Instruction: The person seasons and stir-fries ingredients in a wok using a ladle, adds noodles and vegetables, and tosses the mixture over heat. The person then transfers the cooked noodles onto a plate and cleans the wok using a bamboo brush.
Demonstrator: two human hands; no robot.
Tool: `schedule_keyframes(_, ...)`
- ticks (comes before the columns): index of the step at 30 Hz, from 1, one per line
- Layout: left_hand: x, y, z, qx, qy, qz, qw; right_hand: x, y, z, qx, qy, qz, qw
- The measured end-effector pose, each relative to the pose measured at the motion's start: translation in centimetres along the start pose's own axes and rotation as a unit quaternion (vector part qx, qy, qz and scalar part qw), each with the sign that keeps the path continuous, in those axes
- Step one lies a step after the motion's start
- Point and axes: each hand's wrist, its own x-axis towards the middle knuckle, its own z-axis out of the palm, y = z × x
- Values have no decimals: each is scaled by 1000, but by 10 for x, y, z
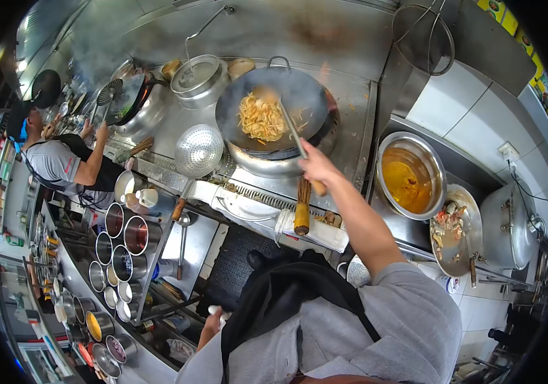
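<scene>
My right hand (317, 168) is wrapped round the handle of a ladle (291, 125), near its wooden end. The ladle's bowl sits in a dark wok (299, 89) on the stove, against a heap of noodles (262, 116) with brown and orange bits. Low beside my apron, my left hand (210, 328) is closed on a white cloth (219, 313), partly hidden by my body. Just below the right hand, a bamboo wok brush (302, 208) stands at the stove's front edge. A perforated strainer (199, 151) with a wooden handle rests left of the wok.
To the right are a metal bowl of orange oil (409, 174), a pan with food scraps (454, 233) and a large lidded pot (510, 221). Metal seasoning pots (128, 262) stand at the left. Further left, a co-worker (69, 157) handles another wok (134, 99).
</scene>
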Motion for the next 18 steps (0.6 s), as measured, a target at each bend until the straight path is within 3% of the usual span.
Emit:
schedule_keyframes(1, -11, -18, -8, -18, 16, -30, 999, -19, -19, -22, 54, -38, 14, 998)
schedule_keyframes(5, -36, -55, -21, -69, 63, -111, 989, -14, -42, -51, 22, 43, 47, 998)
schedule_keyframes(8, -16, -41, -19, -91, 82, -94, 988, 72, 2, -33, -86, 99, -17, 991)
schedule_keyframes(11, 23, -6, -4, -162, 56, -28, 985, 100, -6, 3, -110, 29, 12, 993)
schedule_keyframes(14, 42, 38, 4, -71, 17, 74, 995, 54, -24, 8, -174, -54, 12, 983)
schedule_keyframes(18, 31, 115, 22, -113, -31, 229, 966, -28, -17, -43, -399, -145, -42, 904)
